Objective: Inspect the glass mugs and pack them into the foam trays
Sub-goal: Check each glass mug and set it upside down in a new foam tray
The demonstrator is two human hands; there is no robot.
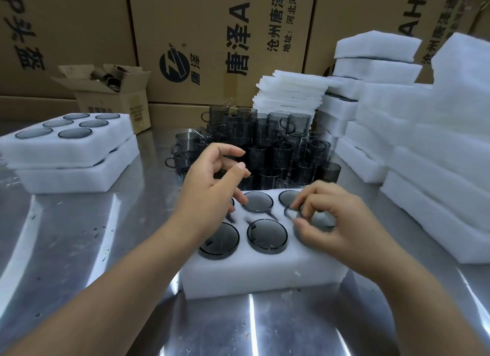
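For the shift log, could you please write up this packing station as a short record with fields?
near tray: foam tray, six wells, dark glass mugs in those that show
left hand: open, over the tray's back-left corner
right hand: pinches the handle of the front-right mug
loose mugs: clustered behind the tray
filled trays: two stacked, far left
spare foam: stacks on the right
surface: metal table
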